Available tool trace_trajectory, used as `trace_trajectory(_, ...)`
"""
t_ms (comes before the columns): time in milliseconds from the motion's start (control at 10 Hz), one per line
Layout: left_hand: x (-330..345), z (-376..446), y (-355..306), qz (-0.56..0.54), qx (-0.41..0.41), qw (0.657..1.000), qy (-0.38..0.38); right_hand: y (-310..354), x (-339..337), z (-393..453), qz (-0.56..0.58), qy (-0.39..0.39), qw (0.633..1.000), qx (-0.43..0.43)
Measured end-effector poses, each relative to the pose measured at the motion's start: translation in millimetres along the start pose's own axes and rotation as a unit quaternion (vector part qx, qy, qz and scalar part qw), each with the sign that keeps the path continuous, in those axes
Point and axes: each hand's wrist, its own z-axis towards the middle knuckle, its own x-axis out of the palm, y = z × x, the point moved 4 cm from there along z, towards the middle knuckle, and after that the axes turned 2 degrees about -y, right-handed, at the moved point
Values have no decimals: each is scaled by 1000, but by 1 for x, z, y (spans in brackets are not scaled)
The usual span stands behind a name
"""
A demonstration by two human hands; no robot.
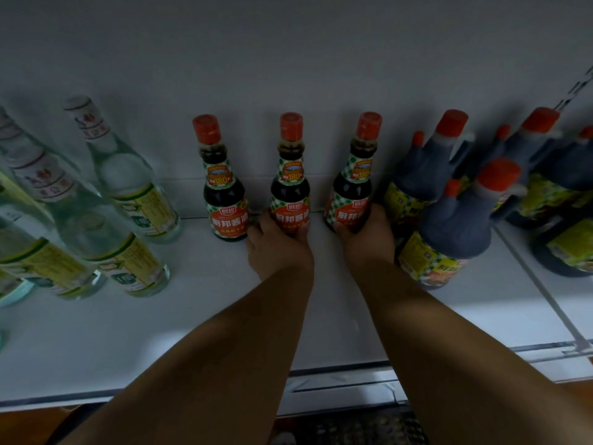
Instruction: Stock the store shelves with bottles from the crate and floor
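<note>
Three dark soy sauce bottles with red caps stand in a row at the back of the white shelf [192, 316]. My left hand [277, 248] grips the base of the middle bottle [290, 184]. My right hand [367, 232] grips the base of the right bottle [353, 181]. The left bottle [224, 194] stands alone, close beside my left hand. All three are upright against the shelf's back wall. Both forearms reach in from the bottom of the view.
Several clear glass bottles [128, 175] with green-yellow labels stand at the left. Large dark jugs with red caps [455, 220] crowd the right, close to my right hand. A shelf divider rail [545, 290] runs at the right. A dark crate [353, 425] shows below the shelf edge.
</note>
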Motion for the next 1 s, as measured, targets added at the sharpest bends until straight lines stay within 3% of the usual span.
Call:
trace_trajectory(400, -5, 2, 2, -21, 13, 1000, 19, 12, 2, -4, -36, -18, 999, 36)
trace_trajectory(700, -15, -29, 19, -76, 91, 992, 52, 11, 6, -5, -53, -7, 998, 17)
trace_trajectory(1000, -29, -43, 11, -49, 146, 984, 95, 21, -5, -12, -93, -10, 996, 15)
